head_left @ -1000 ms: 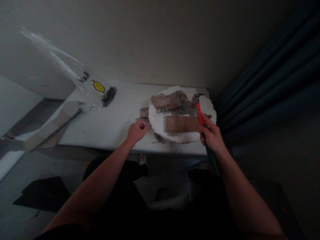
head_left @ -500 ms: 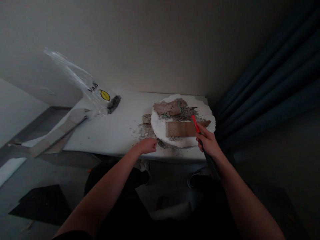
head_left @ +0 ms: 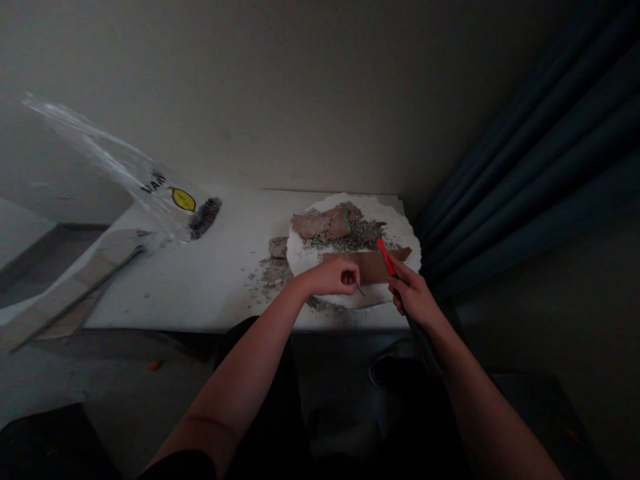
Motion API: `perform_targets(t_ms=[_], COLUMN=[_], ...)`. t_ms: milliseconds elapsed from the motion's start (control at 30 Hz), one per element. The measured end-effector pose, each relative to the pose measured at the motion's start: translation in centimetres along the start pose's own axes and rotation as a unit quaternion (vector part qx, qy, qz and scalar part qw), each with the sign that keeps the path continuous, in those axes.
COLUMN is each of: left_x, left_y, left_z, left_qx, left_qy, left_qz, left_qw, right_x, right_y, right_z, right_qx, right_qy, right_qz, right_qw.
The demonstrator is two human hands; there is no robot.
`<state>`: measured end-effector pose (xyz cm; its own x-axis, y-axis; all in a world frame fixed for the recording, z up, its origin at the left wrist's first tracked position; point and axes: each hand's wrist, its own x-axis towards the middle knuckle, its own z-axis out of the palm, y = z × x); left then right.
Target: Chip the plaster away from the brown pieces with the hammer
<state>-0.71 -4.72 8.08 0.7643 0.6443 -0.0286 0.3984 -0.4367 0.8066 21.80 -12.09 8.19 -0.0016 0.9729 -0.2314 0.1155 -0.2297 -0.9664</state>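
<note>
My right hand (head_left: 413,291) is wrapped round the black grip of a hammer (head_left: 385,257) with a red shaft. Its head is hard to make out against the dark grit. Curled over the near side of a flat brown board (head_left: 376,267), my left hand (head_left: 340,275) pinches a thin nail (head_left: 361,291). The board lies on a white, uneven-edged round slab (head_left: 407,230). Behind the board, a rough bark-like piece (head_left: 323,225) with green bits rests beside a heap of grey-brown grit (head_left: 364,233).
A clear plastic bag (head_left: 170,193) with a yellow print and dark grit at its bottom stands on the white table (head_left: 235,227). Left lies a cardboard strip (head_left: 75,293) with a dark rod. Crumbs and a brown lump (head_left: 278,247) sit beside the slab. A dark curtain (head_left: 540,147) hangs right.
My left hand has moved right, from the table's front edge to over the board, and the nail now shows in its fingers. My right hand still holds the hammer. The view has shifted slightly.
</note>
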Motion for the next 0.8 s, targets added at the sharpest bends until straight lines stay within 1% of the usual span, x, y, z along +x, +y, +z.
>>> perform_targets(t_ms=[67,133,233,333,400,433,467,567,600,667,800], left_x=[1.8,3.4,4.9,5.1,4.9,4.8,4.8,5.2,5.4,5.7,5.9], left_y=[-0.6,-1.2,-2.1,-2.8,-3.4,-3.7,-4.1,-5.5,-5.9,-6.6,-7.1], left_z=[-0.2,0.0,0.9,1.3,1.1,0.9,0.7,0.0,-0.2,-0.2,0.1], left_qx=[0.068,0.101,0.07,0.044,0.023,0.008,-0.008,-0.031,-0.03,-0.028,-0.029], left_qy=[0.027,0.035,0.021,0.009,0.021,0.044,0.08,0.219,0.251,0.279,0.27], left_qz=[-0.005,-0.01,-0.001,0.025,0.026,0.018,0.004,-0.045,-0.056,-0.07,-0.072], left_qw=[0.997,0.994,0.997,0.999,0.999,0.999,0.997,0.974,0.966,0.957,0.96], right_x=[0.1,0.3,0.5,0.7,0.7,0.7,0.7,0.6,0.6,0.6,0.5], right_y=[-0.1,-0.1,-0.2,-0.3,-0.3,-0.3,-0.2,-0.3,-0.3,-0.3,-0.2], right_z=[-0.2,-0.4,-0.5,-0.6,-0.7,-0.7,-0.7,-0.7,-0.7,-0.7,-0.7], right_qx=[-0.002,-0.005,-0.006,-0.003,-0.002,-0.002,-0.001,-0.006,-0.009,-0.013,-0.012], right_qy=[-0.003,-0.006,-0.01,-0.017,-0.019,-0.019,-0.019,-0.018,-0.018,-0.019,-0.023], right_qz=[-0.002,0.0,0.007,0.015,0.019,0.02,0.02,0.018,0.018,0.018,0.02], right_qw=[1.0,1.0,1.0,1.0,1.0,1.0,1.0,1.0,1.0,1.0,0.999])
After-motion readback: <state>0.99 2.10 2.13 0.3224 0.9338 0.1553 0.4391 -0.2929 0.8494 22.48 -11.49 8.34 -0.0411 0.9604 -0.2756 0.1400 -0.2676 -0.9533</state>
